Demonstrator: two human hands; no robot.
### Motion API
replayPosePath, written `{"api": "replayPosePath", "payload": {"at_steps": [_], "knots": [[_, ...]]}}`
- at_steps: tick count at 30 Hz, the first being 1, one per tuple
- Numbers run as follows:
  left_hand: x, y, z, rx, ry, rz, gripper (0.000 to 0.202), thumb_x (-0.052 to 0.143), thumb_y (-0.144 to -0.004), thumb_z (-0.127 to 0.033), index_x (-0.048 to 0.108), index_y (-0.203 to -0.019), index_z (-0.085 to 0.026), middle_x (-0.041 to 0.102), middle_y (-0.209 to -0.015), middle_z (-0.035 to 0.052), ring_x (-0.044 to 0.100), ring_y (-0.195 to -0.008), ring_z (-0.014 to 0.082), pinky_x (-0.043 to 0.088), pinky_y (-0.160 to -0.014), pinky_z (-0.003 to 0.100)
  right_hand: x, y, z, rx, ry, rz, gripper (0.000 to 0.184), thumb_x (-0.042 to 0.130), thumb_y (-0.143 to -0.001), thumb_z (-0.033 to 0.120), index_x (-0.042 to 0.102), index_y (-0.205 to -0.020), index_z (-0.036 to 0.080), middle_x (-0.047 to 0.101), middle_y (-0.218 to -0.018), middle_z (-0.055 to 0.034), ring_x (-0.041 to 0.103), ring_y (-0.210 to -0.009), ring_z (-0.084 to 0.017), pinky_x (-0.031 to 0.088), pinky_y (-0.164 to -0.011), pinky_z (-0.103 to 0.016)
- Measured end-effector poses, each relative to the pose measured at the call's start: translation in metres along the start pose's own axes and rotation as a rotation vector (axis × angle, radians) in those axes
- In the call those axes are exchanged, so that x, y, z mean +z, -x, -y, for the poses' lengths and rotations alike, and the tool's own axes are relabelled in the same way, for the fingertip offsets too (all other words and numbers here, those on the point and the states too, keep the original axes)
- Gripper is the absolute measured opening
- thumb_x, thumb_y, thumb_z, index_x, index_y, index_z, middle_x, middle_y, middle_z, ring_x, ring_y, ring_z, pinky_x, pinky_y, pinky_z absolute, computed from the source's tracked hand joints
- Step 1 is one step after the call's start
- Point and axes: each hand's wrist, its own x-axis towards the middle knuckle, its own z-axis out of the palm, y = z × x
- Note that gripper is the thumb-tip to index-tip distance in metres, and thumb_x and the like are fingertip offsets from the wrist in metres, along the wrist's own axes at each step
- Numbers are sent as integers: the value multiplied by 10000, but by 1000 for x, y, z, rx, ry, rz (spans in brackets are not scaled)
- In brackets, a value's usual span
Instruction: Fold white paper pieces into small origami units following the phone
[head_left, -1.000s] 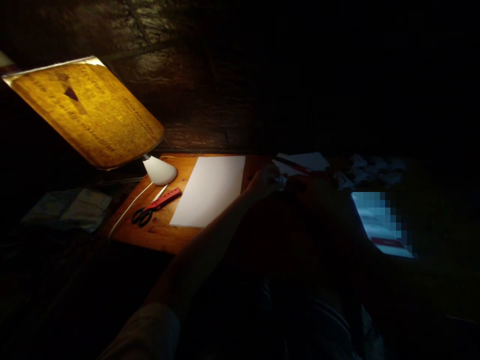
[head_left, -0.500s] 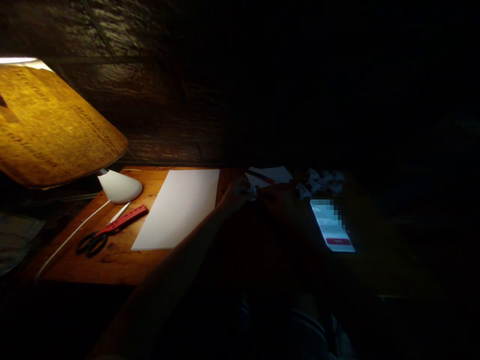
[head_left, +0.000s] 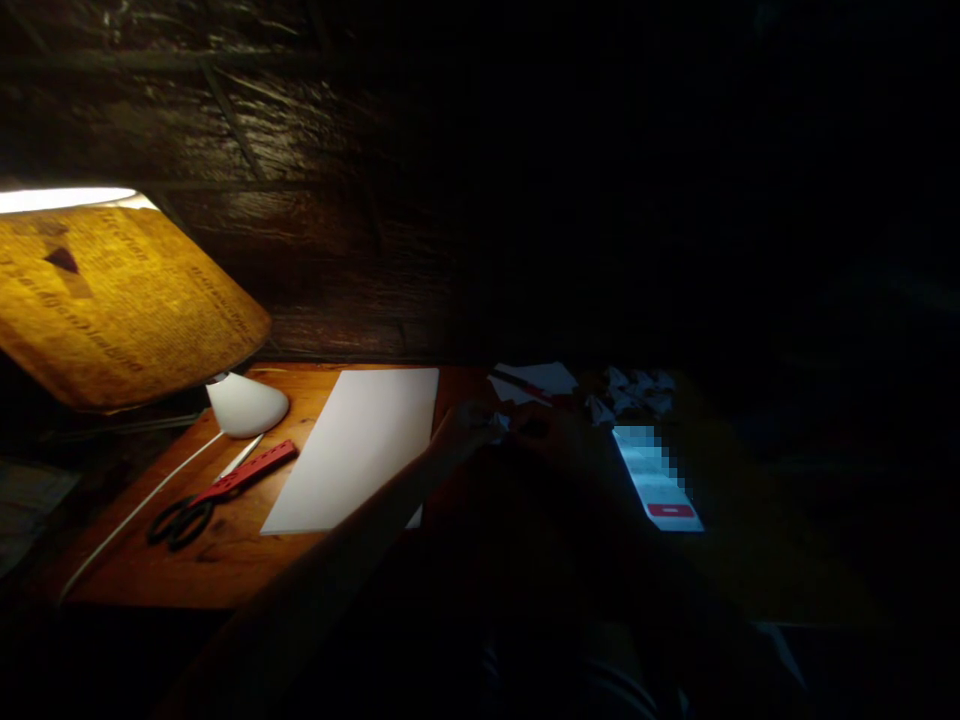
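Observation:
A small piece of folded white paper (head_left: pixel 499 427) is held up over the middle of the table. My left hand (head_left: pixel 463 428) pinches it from the left, fingers closed. From the other side my right hand (head_left: pixel 541 432) meets it with curled fingers, though deep shadow blurs their outline. Just behind my hands lies a white paper sheet (head_left: pixel 551 378) with a dark and red slim object (head_left: pixel 521 383) across it. Several small crumpled or folded paper pieces (head_left: pixel 637 390) are gathered to its right.
A stack of white paper (head_left: pixel 352 455) lies left of my hands, partly under my left forearm. Farther left are black-handled scissors with a red cover (head_left: pixel 244 472), a white pen (head_left: pixel 241 455), and a lit lamp (head_left: pixel 247 405) with a cord. A glowing phone (head_left: pixel 660 495) rests at right.
The view has tilted up, so the table things appear lower. Both hands stay together at the small paper, with a slight shift of the fingers.

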Motion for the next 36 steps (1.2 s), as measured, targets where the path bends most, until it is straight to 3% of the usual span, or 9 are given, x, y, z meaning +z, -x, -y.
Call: {"api": "replayPosePath", "payload": {"at_steps": [4,8,11,13,16,19,25,32,36], "knots": [[-6,14,-1,-31,51,-57,384,912,-617,-297,643,-859,-170,719,-795,13,669,-726,157,516,-682,265,6,3,14,10,-41,22,24,709,-739,245,703,-724,226,754,-815,-24,698,-800,-203,557,-791,-330],[-4,20,-3,132,171,-97,351,800,-791,-501,644,-822,-188,689,-829,32,650,-793,170,527,-713,280,2,4,26,187,-170,41,169,673,-796,353,653,-688,224,680,-702,-2,640,-686,-178,527,-658,-288],[-3,25,-3,201,20,-51,416,760,-833,-572,631,-760,-183,612,-749,14,569,-720,147,443,-622,250,-2,3,29,252,-215,25,234,685,-782,386,601,-642,219,647,-663,3,601,-639,-163,512,-620,-280],[-1,29,-3,216,-101,-4,493,747,-821,-628,593,-683,-181,487,-621,-24,455,-599,117,324,-526,242,-1,3,28,225,-242,14,209,691,-759,371,602,-645,220,678,-706,-12,631,-692,-180,532,-651,-293],[1,33,-5,287,-197,31,536,702,-846,-650,574,-636,-173,427,-594,-34,391,-571,103,267,-516,243,4,3,26,160,-228,20,129,699,-723,330,633,-672,232,709,-759,-25,667,-777,-211,556,-707,-319],[2,34,-6,332,-224,29,525,667,-883,-637,623,-667,-161,483,-622,-20,431,-601,110,287,-541,239,9,2,24,123,-243,8,145,707,-706,362,641,-684,235,691,-753,-21,650,-764,-206,552,-719,-325],[-1,30,-5,298,-213,-27,481,707,-849,-610,670,-684,-160,561,-623,-7,483,-602,121,327,-543,232,13,2,23,149,-252,-45,180,690,-742,386,623,-691,227,671,-729,-13,634,-726,-191,533,-678,-305],[-4,30,-8,276,-173,0,438,770,-786,-594,687,-707,-172,556,-613,-16,476,-581,119,341,-521,232,12,0,20,102,-262,25,152,661,-758,374,610,-721,236,679,-777,-20,649,-770,-200,549,-744,-338],[-2,31,-8,294,-167,2,412,757,-808,-582,744,-771,-171,651,-665,8,563,-616,141,413,-550,239,13,-1,19,94,-332,8,169,675,-730,380,604,-688,232,636,-731,-5,609,-728,-185,521,-697,-317]]}}
